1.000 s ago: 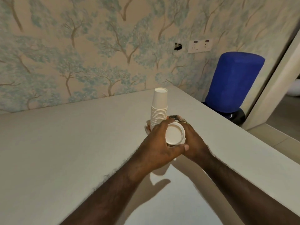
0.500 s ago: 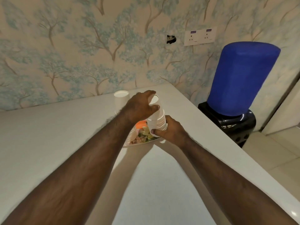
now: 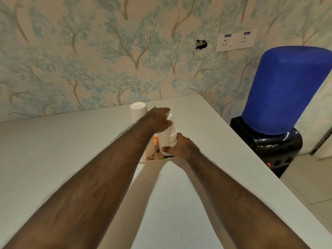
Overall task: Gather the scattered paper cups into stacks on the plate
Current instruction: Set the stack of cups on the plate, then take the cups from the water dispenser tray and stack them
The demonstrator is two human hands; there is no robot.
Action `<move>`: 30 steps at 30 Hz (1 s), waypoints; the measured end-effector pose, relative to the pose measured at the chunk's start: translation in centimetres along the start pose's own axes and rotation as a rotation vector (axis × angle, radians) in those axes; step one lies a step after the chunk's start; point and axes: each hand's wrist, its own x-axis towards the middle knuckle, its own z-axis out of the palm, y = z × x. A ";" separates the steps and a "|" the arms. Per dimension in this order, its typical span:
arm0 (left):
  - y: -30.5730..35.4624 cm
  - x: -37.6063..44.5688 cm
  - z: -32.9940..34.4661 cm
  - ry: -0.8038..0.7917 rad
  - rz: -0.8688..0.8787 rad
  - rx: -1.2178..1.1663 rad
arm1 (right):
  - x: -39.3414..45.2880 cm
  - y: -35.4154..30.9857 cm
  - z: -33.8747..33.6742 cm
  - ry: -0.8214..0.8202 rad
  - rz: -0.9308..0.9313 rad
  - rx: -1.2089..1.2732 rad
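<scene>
Left hand (image 3: 158,121) hides cup stack (image 3: 168,139) — dispenser (image 3: 280,108) beside.

both arms outstretched, left hand (image 3: 158,121) and right hand (image 3: 181,147) gripping.

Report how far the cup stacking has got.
Done: one tall cup stack stands on the plate, partly hidden behind the left arm. In hand: a second stack, gripped low by the right hand and on top by the left hand. Left: releasing it on the plate. No loose cups show on the table.
</scene>
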 end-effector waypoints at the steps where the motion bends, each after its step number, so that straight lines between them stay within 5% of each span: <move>1: -0.1 0.0 0.1 0.004 -0.003 0.004 | 0.2 0.0 0.1 -0.003 0.006 -0.019; 11: 0.0 -1.4 1.2 0.130 0.014 0.157 | -2.3 1.0 -2.9 0.041 0.012 -0.074; 17: 2.3 -4.9 2.5 0.457 0.373 0.029 | -7.2 4.6 -6.7 0.175 0.040 -0.108; 23: 6.1 -5.8 5.5 0.361 0.543 -0.100 | -11.3 9.0 -11.6 0.258 0.102 -0.246; 30: 12.4 -4.5 10.3 0.236 0.505 0.009 | -13.1 16.9 -16.5 0.326 0.152 -0.554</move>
